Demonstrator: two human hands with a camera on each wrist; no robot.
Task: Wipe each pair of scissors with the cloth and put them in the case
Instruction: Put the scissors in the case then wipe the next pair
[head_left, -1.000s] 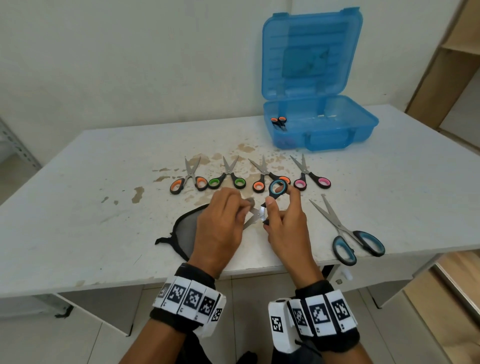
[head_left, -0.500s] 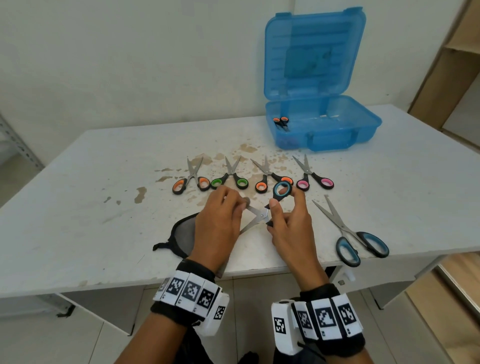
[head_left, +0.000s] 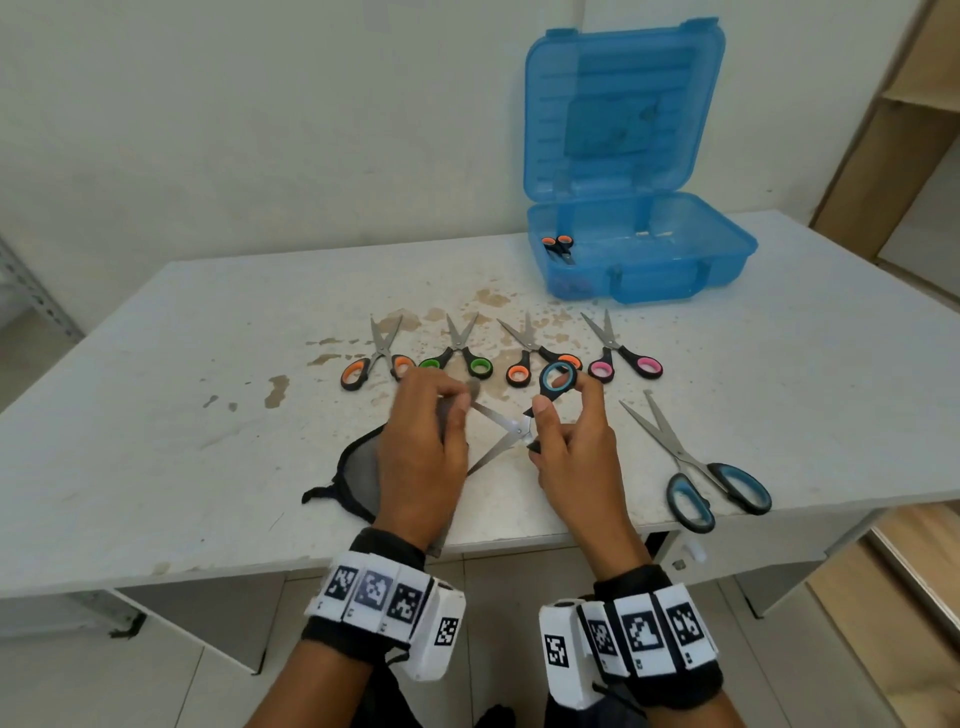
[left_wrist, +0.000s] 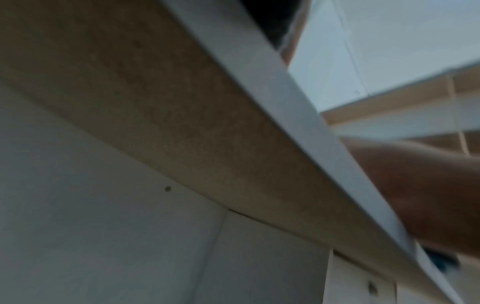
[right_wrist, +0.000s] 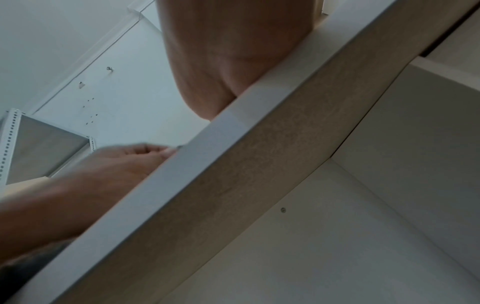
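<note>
My right hand (head_left: 563, 402) pinches a blue-handled pair of scissors (head_left: 557, 380) by its handle loop, above the table's front part. Its blades (head_left: 497, 419) stand spread open and point left. My left hand (head_left: 453, 402) pinches the upper blade through a fold of the grey cloth (head_left: 358, 467); the rest of the cloth lies under that hand. The open blue case (head_left: 675, 270) stands at the back right with one orange-handled pair (head_left: 558, 244) inside. The wrist views show only the table's edge from below, plus my left hand (right_wrist: 124, 160) and right forearm (left_wrist: 428, 195).
Several small pairs lie in a row on the stained white table (head_left: 208, 364): orange (head_left: 358, 371), green (head_left: 480, 366), orange (head_left: 519, 373), pink (head_left: 649, 366). A large blue-handled pair (head_left: 696, 467) lies open near the front right edge. A wooden shelf (head_left: 893, 130) stands at the right.
My left hand has slid the cloth along the upper blade away from the pivot, baring more of the blade. The right hand has kept its hold on the handle.
</note>
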